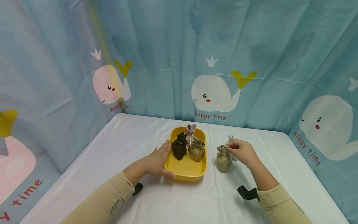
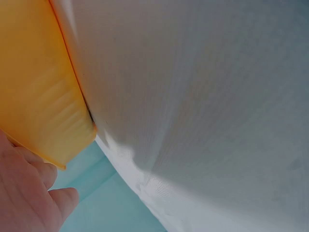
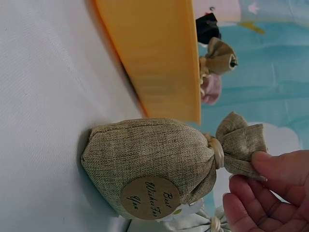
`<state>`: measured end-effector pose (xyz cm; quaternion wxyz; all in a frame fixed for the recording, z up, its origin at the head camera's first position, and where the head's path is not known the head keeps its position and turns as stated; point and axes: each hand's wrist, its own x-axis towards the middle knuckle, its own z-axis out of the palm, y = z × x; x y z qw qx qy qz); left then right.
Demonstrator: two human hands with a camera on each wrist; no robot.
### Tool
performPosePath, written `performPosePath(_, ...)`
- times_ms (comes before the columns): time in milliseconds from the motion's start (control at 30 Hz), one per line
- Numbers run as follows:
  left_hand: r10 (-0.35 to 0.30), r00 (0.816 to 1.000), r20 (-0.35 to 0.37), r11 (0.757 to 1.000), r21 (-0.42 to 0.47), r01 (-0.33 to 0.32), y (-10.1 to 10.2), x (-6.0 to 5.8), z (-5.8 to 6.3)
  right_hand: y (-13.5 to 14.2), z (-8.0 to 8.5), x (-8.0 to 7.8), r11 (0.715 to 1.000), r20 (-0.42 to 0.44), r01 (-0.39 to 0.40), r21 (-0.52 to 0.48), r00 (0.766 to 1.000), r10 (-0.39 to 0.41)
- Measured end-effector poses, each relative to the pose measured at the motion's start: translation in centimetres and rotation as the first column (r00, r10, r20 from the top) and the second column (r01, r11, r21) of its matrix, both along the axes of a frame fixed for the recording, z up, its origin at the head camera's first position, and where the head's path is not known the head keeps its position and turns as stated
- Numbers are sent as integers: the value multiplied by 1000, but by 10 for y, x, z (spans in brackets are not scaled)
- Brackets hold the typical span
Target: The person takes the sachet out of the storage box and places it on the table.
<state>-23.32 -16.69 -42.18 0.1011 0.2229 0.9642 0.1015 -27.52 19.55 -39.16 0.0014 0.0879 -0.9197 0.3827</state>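
My right hand (image 1: 246, 153) pinches the gathered top of a tan burlap drawstring pouch (image 1: 223, 162) between thumb and fingertips. The pouch stands upright, just right of a yellow plastic tub (image 1: 184, 178). A round "Best Wishes For You" label (image 3: 150, 197) shows on its side in the right wrist view. My left hand (image 1: 156, 161) lies spread along the tub's left side, fingers straight and thumb at the near corner. Inside the tub sit a dark brown pouch (image 1: 179, 148), a pink pouch (image 1: 188, 137) and a tan pouch (image 1: 197, 151).
A pale grey pouch (image 1: 232, 139) stands behind the held one, partly hidden by my right hand. A white cloth (image 1: 195, 202) covers the table. Blue curtains (image 1: 156, 62) with printed whales hang around its back and sides. Black camera mounts (image 1: 247, 193) jut from both wrists.
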Motion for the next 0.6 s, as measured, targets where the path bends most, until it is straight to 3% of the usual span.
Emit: performPosePath(600, -10, 1000, -5, 1000, -4, 10, -1, 0, 0, -4, 10, 6, 999, 4, -16, -33, 1000, 17)
